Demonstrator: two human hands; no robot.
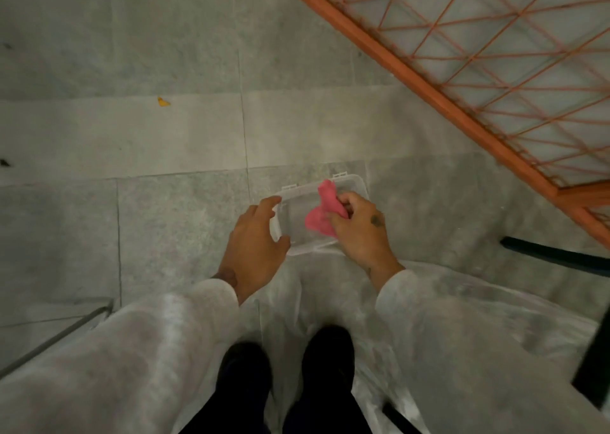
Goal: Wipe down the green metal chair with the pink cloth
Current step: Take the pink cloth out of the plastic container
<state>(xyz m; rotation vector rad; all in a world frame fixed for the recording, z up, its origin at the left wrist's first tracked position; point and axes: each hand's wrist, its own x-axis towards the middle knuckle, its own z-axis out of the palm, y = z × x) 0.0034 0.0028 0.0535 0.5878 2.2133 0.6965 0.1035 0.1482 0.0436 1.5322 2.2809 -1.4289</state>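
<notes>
While the right hand (359,232) pinches the pink cloth (321,217) with bent fingers, the left hand (255,239) is loose, with its fingers spread, and holds nothing. The cloth is bunched up and hangs over a clear plastic box (355,180) that sits on the gray stone floor (132,143). It is just in front of the right hand and a little way from the left one. The left hand is at the left end of the box, but it is hard to tell if it touches the rim. Two black shoes (326,354) stand below the hands. An orange metal grid (417,82) leans across the top right. A dark bar (554,257) shows at the right edge; it is too dim to tell if it belongs to the chair.
</notes>
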